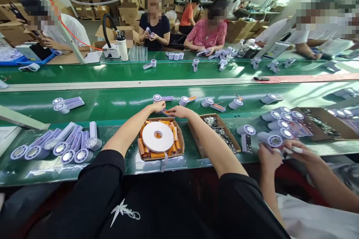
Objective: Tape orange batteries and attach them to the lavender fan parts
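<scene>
Left hand (157, 107), right hand (178, 111): fingers pinch 1 purple housing (165, 113) between them; best steadied left, pressed gently right.

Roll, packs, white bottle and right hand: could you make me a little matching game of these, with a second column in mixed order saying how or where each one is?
Column one:
1. Roll
2. Packs
3. White bottle
4. Right hand

Column two:
A. upright, black-lidded
B. at a lilac part, above the belt
C. ring-shaped, lying flat
D. orange, in a box

Right pairs: 1-C, 2-D, 3-A, 4-B.
</scene>
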A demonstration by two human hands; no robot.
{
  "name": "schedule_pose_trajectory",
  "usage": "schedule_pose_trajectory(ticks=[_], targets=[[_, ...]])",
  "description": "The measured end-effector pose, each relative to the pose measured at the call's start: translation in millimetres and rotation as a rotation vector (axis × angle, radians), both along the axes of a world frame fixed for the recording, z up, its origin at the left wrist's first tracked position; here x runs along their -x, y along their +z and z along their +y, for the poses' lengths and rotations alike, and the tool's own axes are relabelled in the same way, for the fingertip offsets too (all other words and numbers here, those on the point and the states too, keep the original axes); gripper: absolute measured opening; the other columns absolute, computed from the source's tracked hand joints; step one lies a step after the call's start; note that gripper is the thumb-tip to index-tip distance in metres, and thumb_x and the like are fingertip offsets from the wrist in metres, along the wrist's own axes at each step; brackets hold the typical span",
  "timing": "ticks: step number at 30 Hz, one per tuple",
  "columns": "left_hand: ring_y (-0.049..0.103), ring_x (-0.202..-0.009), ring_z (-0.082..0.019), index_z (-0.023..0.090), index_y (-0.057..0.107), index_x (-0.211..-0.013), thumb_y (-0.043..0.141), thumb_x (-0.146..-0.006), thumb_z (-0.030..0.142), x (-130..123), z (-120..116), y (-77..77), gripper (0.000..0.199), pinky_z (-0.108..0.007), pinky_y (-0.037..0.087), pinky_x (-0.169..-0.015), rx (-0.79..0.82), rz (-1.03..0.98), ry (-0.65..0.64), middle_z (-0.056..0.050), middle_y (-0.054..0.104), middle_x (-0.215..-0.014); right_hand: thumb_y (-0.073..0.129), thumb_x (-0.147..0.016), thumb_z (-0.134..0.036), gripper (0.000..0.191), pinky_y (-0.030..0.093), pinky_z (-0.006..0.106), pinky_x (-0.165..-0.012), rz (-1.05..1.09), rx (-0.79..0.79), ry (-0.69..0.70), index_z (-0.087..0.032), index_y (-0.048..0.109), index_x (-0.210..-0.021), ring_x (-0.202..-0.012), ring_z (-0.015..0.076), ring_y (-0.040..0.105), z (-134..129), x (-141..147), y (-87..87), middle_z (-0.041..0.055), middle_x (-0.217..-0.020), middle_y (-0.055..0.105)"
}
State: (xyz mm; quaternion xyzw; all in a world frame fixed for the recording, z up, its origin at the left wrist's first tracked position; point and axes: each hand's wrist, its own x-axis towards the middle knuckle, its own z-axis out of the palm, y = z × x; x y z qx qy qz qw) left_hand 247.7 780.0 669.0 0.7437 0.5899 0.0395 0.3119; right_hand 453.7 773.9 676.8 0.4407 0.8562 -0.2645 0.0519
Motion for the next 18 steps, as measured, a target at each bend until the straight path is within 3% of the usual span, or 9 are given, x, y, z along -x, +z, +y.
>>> schedule_pose_trajectory(ticks=[3,7,9,12,15,18], targets=[[0.069,-0.109,-0.022,0.016,0.067,-0.127,0.066,-0.104,0.041,-2.9,-2.1,0.8,0.034,-0.045,0.061,-0.097,-0.017,0.001,0.005,-0.01,0.07,-0.125,0.064,-0.103,-0.025,0.042,0.057,0.025,-0.091,0.037,0.014,-0.058,-0.021,0.066,-0.144,-0.105,0.0203,0.077,-5.8,-11.9,-3.2,0.0074,-0.122,0.081],[0.069,-0.109,-0.022,0.016,0.067,-0.126,0.065,-0.105,0.043,-8.2,-2.3,-0.7,0.034,-0.045,0.06,-0.097,-0.035,0.007,0.034,-0.01,0.07,-0.124,0.067,-0.097,-0.019,0.029,0.057,0.024,-0.085,0.014,0.025,-0.145,-0.014,0.074,-0.125,-0.101,0.0213,0.077,-6.9,-9.6,-6.2,0.0116,-0.115,0.082],[0.069,-0.108,-0.022,0.016,0.067,-0.125,0.065,-0.104,0.044,-13.4,-1.9,1.2,0.034,-0.044,0.06,-0.096,-0.046,0.012,0.038,-0.009,0.069,-0.122,0.07,-0.092,-0.016,0.025,0.057,0.025,-0.082,-0.013,0.038,-0.188,-0.012,0.078,-0.115,-0.096,0.0225,0.077,-4.6,-3.1,-0.7,0.012,-0.108,0.083],[0.068,-0.104,-0.021,0.015,0.067,-0.12,0.063,-0.105,0.043,-22.1,-5.4,10.4,0.031,-0.043,0.058,-0.096,-0.081,0.024,0.027,-0.008,0.07,-0.116,0.078,-0.085,-0.018,0.024,0.058,0.028,-0.086,-0.032,0.008,-0.254,-0.013,0.081,-0.108,-0.097,0.0258,0.077,-7.0,3.0,21.2,0.0129,-0.104,0.083],[0.067,-0.105,-0.022,0.018,0.067,-0.109,0.053,-0.107,0.03,-15.8,-19.7,25.1,0.018,-0.038,0.052,-0.1,-0.16,0.044,0.028,-0.008,0.073,-0.11,0.076,-0.091,-0.026,0.031,0.056,0.031,-0.097,0.034,-0.096,-0.3,-0.016,0.079,-0.12,-0.11,0.0276,0.075,-34.2,-2.4,52.4,0.0143,-0.119,0.08],[0.064,-0.117,-0.026,0.021,0.064,-0.108,0.043,-0.107,0.024,22.4,-43.9,38.7,0.021,-0.036,0.047,-0.105,-0.276,0.078,0.101,-0.012,0.073,-0.118,0.055,-0.106,-0.033,0.039,0.052,0.031,-0.106,0.191,-0.22,-0.308,-0.018,0.068,-0.14,-0.124,0.0239,0.069,-95.5,-20.6,71.8,0.0124,-0.138,0.073]])
